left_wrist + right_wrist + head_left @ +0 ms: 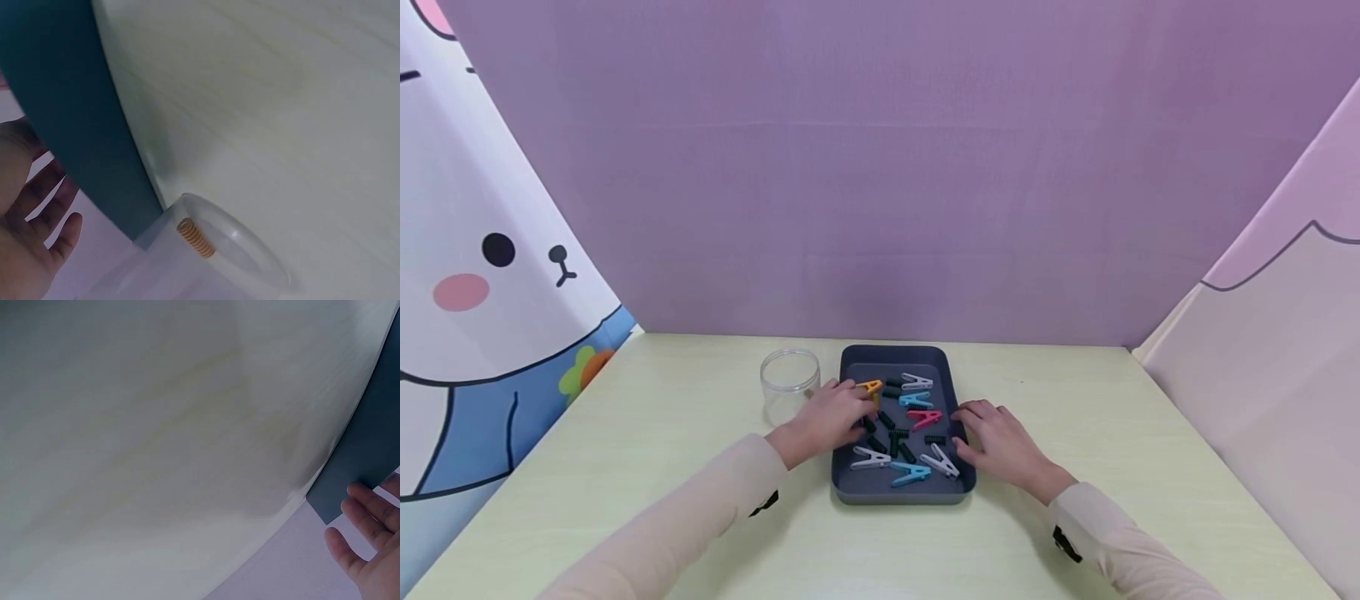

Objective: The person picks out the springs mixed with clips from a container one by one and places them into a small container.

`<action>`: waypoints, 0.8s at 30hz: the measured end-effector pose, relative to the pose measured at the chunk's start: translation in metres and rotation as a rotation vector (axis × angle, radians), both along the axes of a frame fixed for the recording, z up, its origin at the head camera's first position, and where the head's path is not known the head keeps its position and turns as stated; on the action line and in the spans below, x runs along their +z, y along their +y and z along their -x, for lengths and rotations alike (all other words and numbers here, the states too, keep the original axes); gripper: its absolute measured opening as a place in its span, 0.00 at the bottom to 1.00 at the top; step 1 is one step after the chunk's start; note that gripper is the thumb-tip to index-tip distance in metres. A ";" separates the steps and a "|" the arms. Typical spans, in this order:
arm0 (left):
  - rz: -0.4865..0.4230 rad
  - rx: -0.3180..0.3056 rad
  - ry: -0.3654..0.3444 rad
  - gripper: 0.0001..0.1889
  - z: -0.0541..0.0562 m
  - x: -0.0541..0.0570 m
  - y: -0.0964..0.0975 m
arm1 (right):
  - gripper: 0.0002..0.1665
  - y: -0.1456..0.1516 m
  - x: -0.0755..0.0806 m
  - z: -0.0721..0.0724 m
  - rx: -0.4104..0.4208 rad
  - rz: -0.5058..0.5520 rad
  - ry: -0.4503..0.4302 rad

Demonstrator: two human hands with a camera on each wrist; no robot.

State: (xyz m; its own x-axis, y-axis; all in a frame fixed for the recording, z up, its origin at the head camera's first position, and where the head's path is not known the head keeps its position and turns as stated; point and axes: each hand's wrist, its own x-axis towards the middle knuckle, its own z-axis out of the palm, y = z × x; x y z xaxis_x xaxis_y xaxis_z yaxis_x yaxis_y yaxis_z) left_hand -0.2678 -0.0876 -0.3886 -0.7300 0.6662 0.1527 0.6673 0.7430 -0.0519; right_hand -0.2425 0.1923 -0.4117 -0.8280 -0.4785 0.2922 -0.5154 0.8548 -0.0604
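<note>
A dark grey tray [895, 498] holds several small plastic clips and short dark springs [886, 420]. My left hand [827, 414] reaches over its left wall, fingertips beside an orange clip [870, 386]. In the left wrist view the fingers [70, 234] are spread apart; part of the hand is hidden behind the tray wall. At the right rim rests my right hand [1003, 443], its fingers loosely bent and nothing seen in them. Between the hands lie a pink clip [925, 417], blue clips [911, 474] and white clips [940, 461].
A clear round jar [790, 385] stands left of the tray, close behind my left hand. Inside it lies a copper-coloured spring [196, 238]. The pale wooden table [1120, 417] ends at a purple backdrop [887, 167], with printed cloth on both sides.
</note>
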 end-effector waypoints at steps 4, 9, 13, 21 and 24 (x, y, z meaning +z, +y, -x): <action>0.007 -0.001 0.001 0.11 0.001 -0.004 0.002 | 0.21 0.000 -0.001 0.000 0.002 0.001 0.001; 0.026 0.009 0.003 0.10 0.002 -0.007 0.005 | 0.21 0.000 -0.001 0.001 0.002 0.001 0.005; 0.025 0.007 0.012 0.10 0.004 -0.009 0.006 | 0.21 0.000 -0.001 0.000 -0.003 0.000 0.002; 0.030 0.014 -0.006 0.09 0.009 -0.013 0.010 | 0.21 0.000 -0.001 0.001 -0.005 0.000 -0.002; 0.044 0.012 0.000 0.09 0.011 -0.014 0.012 | 0.21 0.000 -0.001 0.001 -0.007 -0.004 -0.003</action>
